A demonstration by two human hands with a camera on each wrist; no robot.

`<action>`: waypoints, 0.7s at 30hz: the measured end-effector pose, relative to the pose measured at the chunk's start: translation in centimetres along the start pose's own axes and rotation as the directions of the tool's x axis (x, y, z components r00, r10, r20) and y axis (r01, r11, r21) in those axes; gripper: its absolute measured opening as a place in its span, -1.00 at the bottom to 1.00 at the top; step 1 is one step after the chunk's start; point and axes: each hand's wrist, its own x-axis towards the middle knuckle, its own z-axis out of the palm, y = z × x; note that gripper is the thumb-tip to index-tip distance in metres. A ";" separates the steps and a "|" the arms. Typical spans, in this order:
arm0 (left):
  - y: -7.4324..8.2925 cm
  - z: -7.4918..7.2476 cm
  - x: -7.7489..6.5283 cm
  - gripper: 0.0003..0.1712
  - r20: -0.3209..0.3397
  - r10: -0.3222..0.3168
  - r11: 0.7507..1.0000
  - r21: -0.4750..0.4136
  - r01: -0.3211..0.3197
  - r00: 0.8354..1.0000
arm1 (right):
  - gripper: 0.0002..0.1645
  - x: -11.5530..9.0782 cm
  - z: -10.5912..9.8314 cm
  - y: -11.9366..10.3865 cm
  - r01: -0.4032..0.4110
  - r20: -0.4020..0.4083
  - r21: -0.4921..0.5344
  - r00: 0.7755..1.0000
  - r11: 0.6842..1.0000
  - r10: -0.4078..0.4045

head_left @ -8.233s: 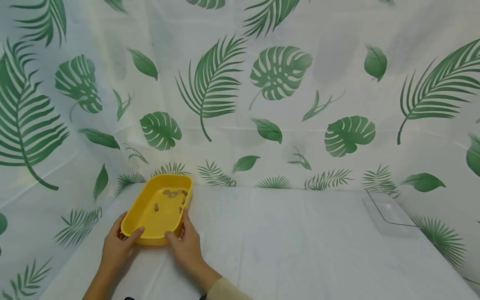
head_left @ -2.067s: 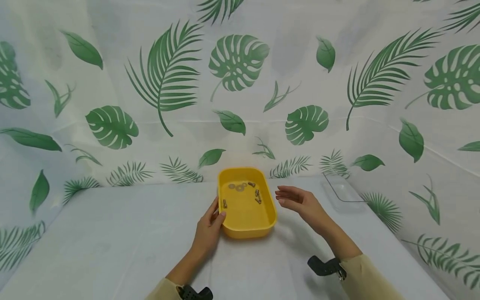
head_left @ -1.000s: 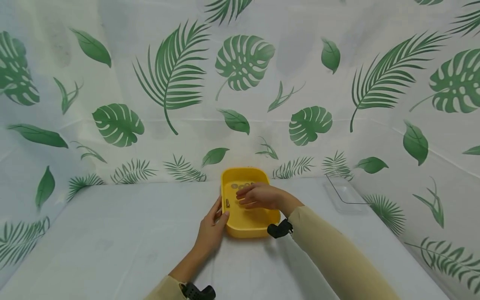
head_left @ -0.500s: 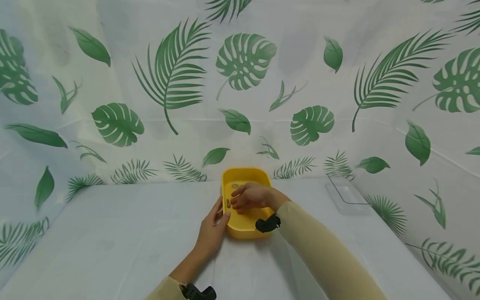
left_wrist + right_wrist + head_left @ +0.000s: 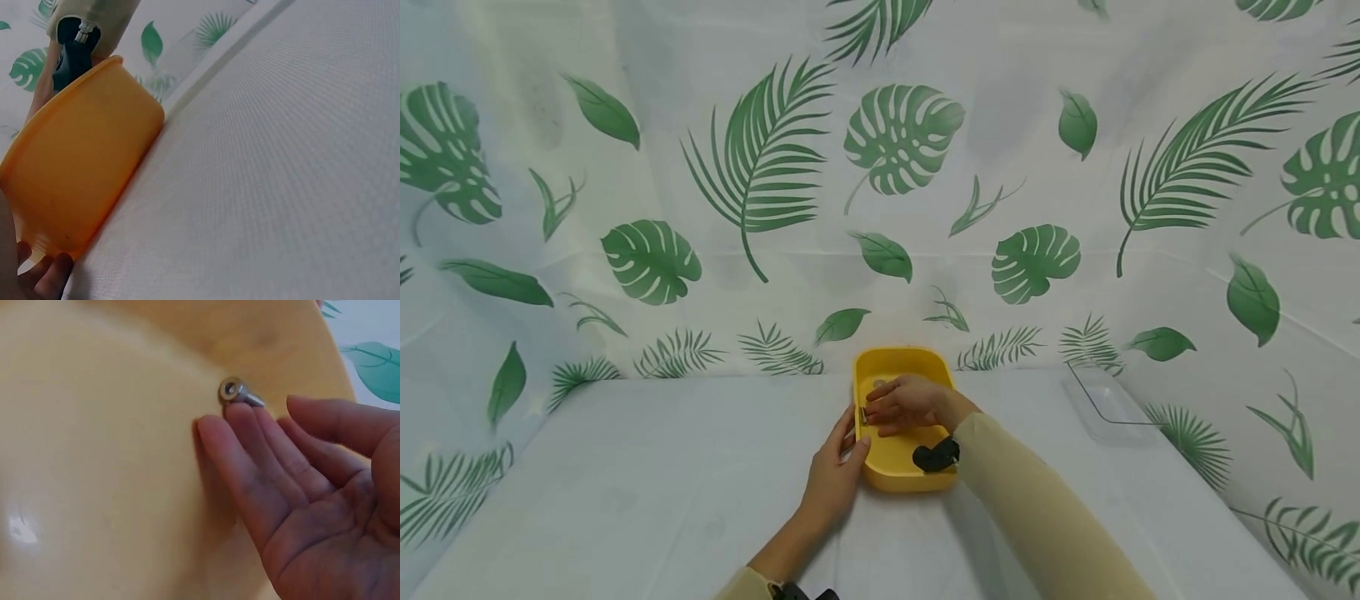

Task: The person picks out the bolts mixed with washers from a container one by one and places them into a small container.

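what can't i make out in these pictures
Head: floor of the yellow tray, partly behind the right hand; any contents of the clear container, too faint.
Left wrist: part of the left hand, cut by the frame edge; the tray's inside, behind its wall.
Right wrist: underside of the socket-head screw, partly behind a fingertip.

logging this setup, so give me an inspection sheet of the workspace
Surface: white cloth-covered table
Job's things: yellow rounded plastic tray; silvery metal socket-head screw and pale round disc inside
Clutter: clear rectangular plastic tray, far right
Hands: left hand holds the yellow tray's left side; right hand is inside, seemingly touching the screw
Cables: thin dark line at the clear tray; cannot tell if wire
Surroundings: white backdrop printed with green leaves
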 end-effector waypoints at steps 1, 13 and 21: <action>0.0 0.0 0.0 -0.31 -0.002 0.001 1.000 0.002 -0.001 1.000 | -0.56 0.1 0.0 0.0 0.005 -0.002 0.004 1.000 1.000 -0.005; -0.1 0.1 -0.3 -0.31 0.012 -0.004 0.999 0.035 0.004 1.000 | -0.70 0.9 1.4 0.5 -0.038 -0.147 0.012 0.988 0.999 0.039; 0.0 -0.1 -0.1 -0.32 -0.018 0.007 0.999 0.035 -0.007 1.000 | -0.71 1.5 1.7 0.0 -0.064 -0.196 0.038 0.978 0.997 0.070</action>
